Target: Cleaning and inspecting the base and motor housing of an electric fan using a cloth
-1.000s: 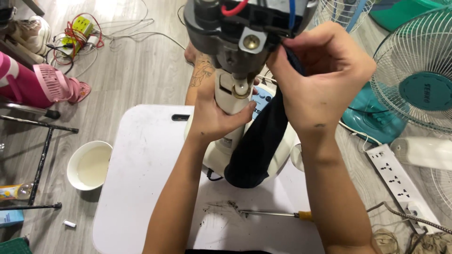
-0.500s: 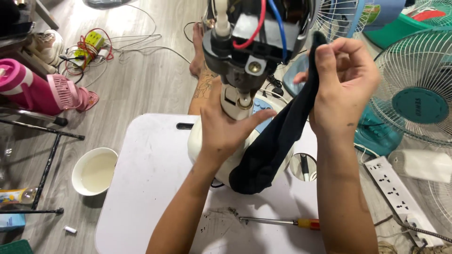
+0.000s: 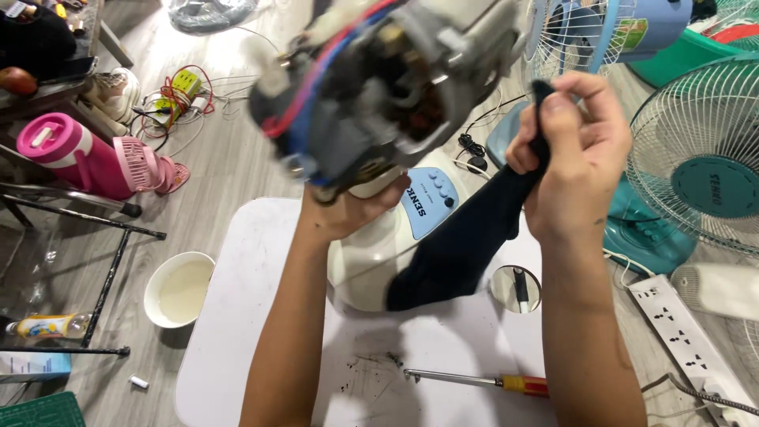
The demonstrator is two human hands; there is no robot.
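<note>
The exposed grey fan motor with red and blue wires (image 3: 379,87) is tilting above the white tabletop's (image 3: 237,316) far edge, the left hand (image 3: 348,209) gripping its neck from below. The right hand (image 3: 573,158) is pinching a dark cloth (image 3: 462,245) that is draping onto the cream fan base (image 3: 371,261). A yellow-handled screwdriver (image 3: 482,381) is lying near the tabletop's front edge.

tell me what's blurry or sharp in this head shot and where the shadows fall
Head view: the fan motor held up near the lens is smeared with blur, while the left hand, the right hand gripping the dark cloth, and the screwdriver look sharp; lighting is soft and even, with faint shadows on the white table.
</note>
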